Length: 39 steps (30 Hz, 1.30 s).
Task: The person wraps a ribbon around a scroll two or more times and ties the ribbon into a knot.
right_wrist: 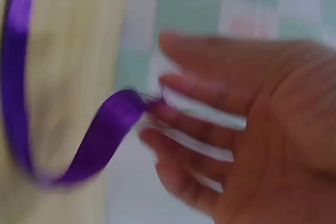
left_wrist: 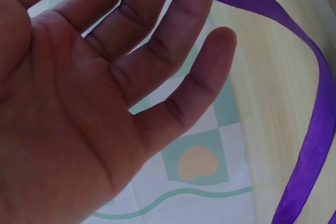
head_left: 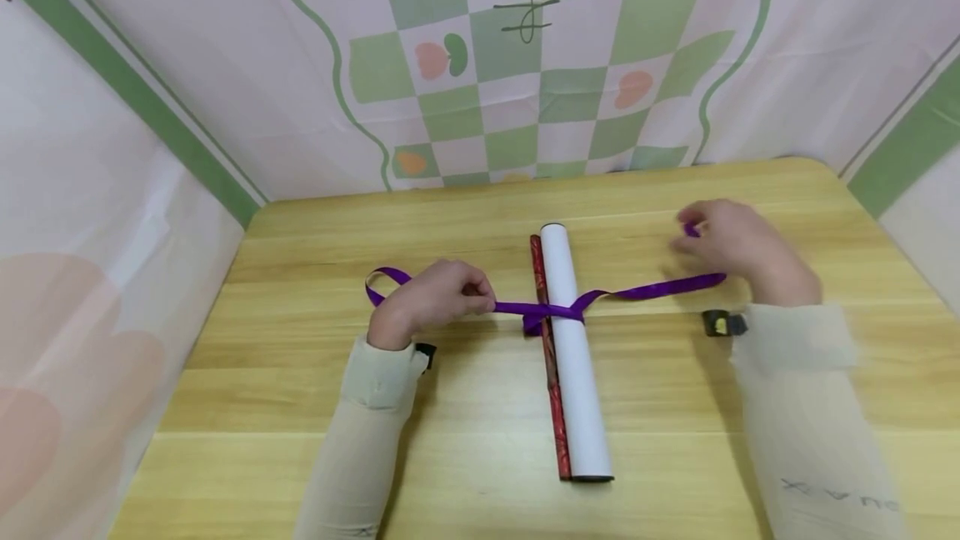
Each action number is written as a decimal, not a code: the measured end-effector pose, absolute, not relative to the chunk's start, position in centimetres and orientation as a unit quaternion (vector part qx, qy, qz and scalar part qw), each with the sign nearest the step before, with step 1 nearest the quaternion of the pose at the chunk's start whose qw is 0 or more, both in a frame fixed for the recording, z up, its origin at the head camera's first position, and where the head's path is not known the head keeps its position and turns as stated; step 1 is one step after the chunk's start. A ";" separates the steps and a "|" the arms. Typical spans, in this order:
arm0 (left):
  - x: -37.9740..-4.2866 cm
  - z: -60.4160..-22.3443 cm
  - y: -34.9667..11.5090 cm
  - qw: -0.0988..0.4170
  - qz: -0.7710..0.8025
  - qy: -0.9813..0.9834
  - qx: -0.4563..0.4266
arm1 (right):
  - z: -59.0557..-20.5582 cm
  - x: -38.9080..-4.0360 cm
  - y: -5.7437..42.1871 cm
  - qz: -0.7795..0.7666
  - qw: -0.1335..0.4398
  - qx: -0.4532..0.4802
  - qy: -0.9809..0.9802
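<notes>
A white roll (head_left: 577, 390) with dark ends lies lengthwise on the table, a thin red patterned strip (head_left: 558, 432) along its left side. Around their middle passes a purple ribbon (head_left: 652, 288), crossed at the front. My left hand (head_left: 438, 298), left of the roll, pinches one length of ribbon between thumb and forefinger; its tail loops behind the wrist. In the left wrist view, the other fingers are spread below the ribbon (left_wrist: 310, 145). Off to the right, my right hand (head_left: 731, 244) is raised, blurred. The ribbon's frayed end (right_wrist: 123, 108) touches its extended fingertips, the thumb apart from it.
The wooden table (head_left: 277, 407) reaches back to a hanging cloth (head_left: 502, 115) with green and white checks. More cloth (head_left: 90, 190) hangs at the left side. Small dark wrist devices (head_left: 720, 323) show beside both cuffs.
</notes>
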<state>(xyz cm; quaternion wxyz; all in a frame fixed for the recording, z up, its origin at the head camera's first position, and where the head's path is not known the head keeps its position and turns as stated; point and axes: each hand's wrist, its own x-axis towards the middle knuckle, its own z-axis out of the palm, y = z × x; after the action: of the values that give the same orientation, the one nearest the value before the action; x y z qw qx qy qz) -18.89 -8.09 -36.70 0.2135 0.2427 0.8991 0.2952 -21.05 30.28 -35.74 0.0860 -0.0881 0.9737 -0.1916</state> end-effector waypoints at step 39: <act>-19.0 -37.2 -7.3 0.231 0.305 0.883 0.273 | -35.4 -19.6 24.1 -0.193 0.203 -0.213 0.936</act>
<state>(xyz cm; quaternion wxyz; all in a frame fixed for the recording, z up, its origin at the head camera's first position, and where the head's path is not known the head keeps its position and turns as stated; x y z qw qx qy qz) -18.95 -7.25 -37.23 0.2308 0.2732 0.8827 0.3048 -19.64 24.11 -35.41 0.2031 -0.2128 0.9360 -0.1932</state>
